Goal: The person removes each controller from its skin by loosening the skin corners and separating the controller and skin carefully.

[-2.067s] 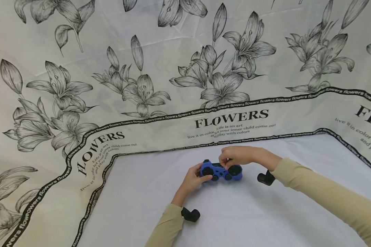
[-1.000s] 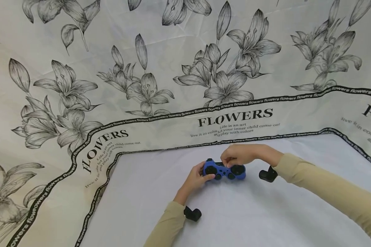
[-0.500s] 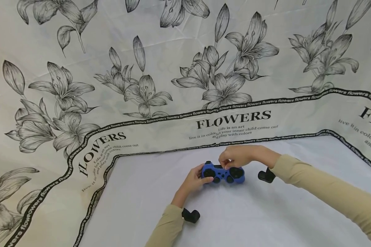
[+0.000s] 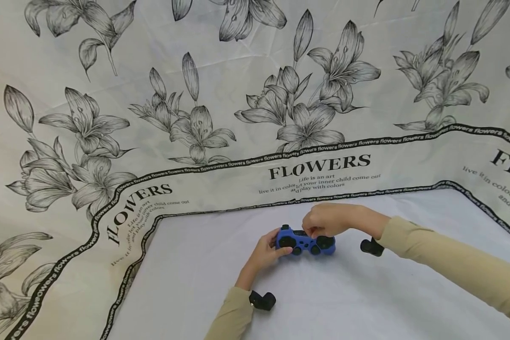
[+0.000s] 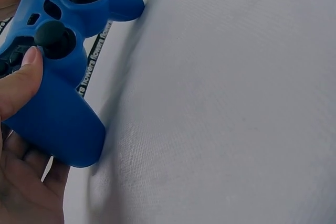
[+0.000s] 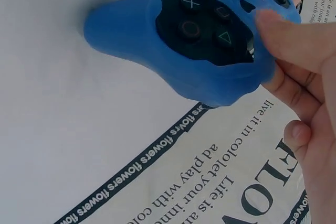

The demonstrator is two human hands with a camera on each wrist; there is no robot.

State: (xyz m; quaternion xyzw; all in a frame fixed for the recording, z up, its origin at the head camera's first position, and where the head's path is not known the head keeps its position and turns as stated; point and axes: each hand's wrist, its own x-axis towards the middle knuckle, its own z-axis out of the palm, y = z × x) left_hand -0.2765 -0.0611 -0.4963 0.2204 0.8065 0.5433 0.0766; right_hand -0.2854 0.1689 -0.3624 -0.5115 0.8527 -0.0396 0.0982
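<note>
Both the left hand (image 4: 267, 249) and the right hand (image 4: 325, 220) clamp their fingers on the blue controller (image 4: 306, 247) near the far edge of the white worktop (image 4: 195, 269), so a firm left grip and a soft right pinch should work best.

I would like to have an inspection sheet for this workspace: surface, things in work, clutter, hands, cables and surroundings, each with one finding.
Surface: white surface, faintly creased.
Things in work: one blue game controller with black sticks and buttons; whether it touches the surface, I cannot tell.
Clutter: nothing seen.
Hands: left hand grips the controller's left end, thumb on its face; right hand pinches its far edge, towards the right end.
Cables: nothing seen.
Surroundings: printed cloth behind, with lilies and "FLOWERS" lettering; a black device at each wrist.
</note>
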